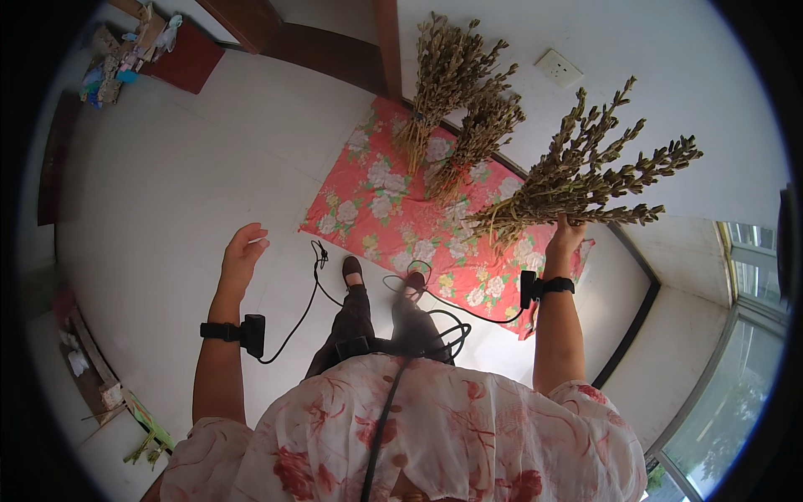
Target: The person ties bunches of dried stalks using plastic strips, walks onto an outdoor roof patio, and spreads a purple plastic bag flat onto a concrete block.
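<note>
My right hand [568, 235] grips a large bundle of dried plant stalks with seed pods [564, 179], which lies slanted with its pods towards the upper right. Beneath its stem ends is a red floral cloth [408, 207] spread on the floor. Two more dried bundles lean against the wall on the cloth's far edge, a taller one [442, 69] at the left and a shorter one [480, 138] tied with red string beside it. My left hand [246, 246] is held out over the bare floor, fingers slightly curled and apart, holding nothing.
A wall socket [559, 68] is above the cloth. A dark red box [188, 59] with piled odds and ends stands at the upper left, near a wooden door frame [388, 50]. Black cables [307, 307] hang from both wrist devices near my feet. A window [721, 389] is at the right.
</note>
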`<state>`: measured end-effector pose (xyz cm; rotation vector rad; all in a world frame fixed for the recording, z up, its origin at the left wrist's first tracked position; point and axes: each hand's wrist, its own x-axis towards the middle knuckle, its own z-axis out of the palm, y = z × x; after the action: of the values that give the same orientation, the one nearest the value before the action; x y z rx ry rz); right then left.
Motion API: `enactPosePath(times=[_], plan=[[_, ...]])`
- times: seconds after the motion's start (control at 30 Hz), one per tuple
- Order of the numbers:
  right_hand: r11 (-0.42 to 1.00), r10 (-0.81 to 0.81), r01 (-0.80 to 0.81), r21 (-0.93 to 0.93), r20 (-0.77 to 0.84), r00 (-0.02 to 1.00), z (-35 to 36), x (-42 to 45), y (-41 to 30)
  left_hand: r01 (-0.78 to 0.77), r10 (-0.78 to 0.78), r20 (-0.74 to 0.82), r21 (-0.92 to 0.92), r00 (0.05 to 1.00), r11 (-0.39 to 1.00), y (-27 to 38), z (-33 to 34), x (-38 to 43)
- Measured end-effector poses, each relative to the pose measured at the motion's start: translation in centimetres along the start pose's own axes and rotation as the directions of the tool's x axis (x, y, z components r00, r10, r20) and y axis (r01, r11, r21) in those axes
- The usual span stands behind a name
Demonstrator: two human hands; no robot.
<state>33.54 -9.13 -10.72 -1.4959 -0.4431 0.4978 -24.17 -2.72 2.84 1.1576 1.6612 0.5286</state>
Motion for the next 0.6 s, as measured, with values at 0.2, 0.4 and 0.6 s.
enactPosePath(times=[0.2, 0.4, 0.6], plan=[[0.986, 0.167, -0.167, 0.013, -0.158, 0.973, 0.1, 3.4, 3.8, 0.077, -0.075, -0.083, 0.016, 0.994, 0.997, -1.5, -1.4, -3.7], [0.973, 0.214, -0.222, -0.063, -0.111, 0.970, 1.8, 8.8, 6.0, 0.158, -0.154, -0.129, 0.021, 0.980, 0.987, -3.6, -2.5, -6.0], [0.983, 0.167, -0.176, -0.051, -0.144, 0.975, 2.5, 9.3, 4.9, 0.149, -0.150, -0.133, -0.019, 0.980, 0.989, -4.4, -2.8, -6.9]])
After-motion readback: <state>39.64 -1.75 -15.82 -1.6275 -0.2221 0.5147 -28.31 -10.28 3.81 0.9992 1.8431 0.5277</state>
